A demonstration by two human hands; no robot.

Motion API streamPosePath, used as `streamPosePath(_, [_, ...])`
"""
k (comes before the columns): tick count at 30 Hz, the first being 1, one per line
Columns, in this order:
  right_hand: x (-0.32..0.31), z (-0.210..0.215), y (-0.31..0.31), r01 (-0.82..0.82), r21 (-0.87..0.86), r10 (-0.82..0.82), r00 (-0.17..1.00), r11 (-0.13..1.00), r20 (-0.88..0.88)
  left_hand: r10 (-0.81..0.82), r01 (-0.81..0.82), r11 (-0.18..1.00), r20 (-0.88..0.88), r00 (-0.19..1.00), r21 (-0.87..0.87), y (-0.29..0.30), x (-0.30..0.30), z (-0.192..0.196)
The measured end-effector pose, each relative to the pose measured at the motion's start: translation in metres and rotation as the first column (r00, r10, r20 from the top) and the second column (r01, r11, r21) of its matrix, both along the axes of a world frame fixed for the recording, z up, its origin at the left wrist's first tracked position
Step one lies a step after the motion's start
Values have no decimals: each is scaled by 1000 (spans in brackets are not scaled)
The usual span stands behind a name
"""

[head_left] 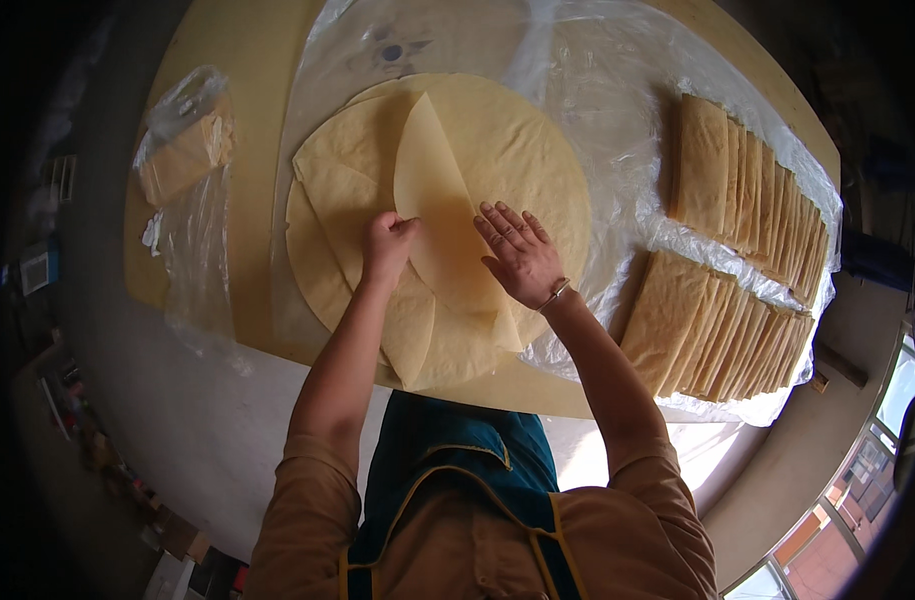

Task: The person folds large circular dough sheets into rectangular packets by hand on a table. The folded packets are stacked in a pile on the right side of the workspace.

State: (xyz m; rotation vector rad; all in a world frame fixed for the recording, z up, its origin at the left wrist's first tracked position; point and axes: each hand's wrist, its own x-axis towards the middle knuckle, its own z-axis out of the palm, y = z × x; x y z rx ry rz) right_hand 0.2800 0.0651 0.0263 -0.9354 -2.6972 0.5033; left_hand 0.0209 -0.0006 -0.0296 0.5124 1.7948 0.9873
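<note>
Apparently left fingers (pixel 402 226) pinch the folded sheet (pixel 439 200); right hand (pixel 522 262) lies flat, open.

The round sheets (pixel 497 150) look thin, matt and papery — pale dough. Clear plastic film (pixel 617 110) under them shines, crinkled, over the smooth, matt worktop (pixel 247 60).

Your left hand (pixel 387 245) was curled, fingers pinched together, its forearm rising straight from the lower edge. Your right hand (pixel 520 258) lay flat and palm down, fingers spread and pointing up-left, a thin bracelet at its wrist.
</note>
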Motion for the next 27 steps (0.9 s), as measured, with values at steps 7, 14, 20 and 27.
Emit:
streamPosePath(7, [-24,-38,6,-93,-78,108,967,993,231,-17,17,997,-3,1000,69,3,1,-7])
streamPosePath(14, [-16,-42,13,-150,-69,159,973,986,170,-142,229,973,-858,494,-29,15,-3,32])
streamPosePath(20, [-22,-46,16,-149,-108,177,932,983,316,-271,760,641,-958,92,-108,76,9,30])
streamPosePath(27, [37,-37,-64,-130,-249,194,948,960,253,-350,728,659,-934,74,-189,98,8,-8])
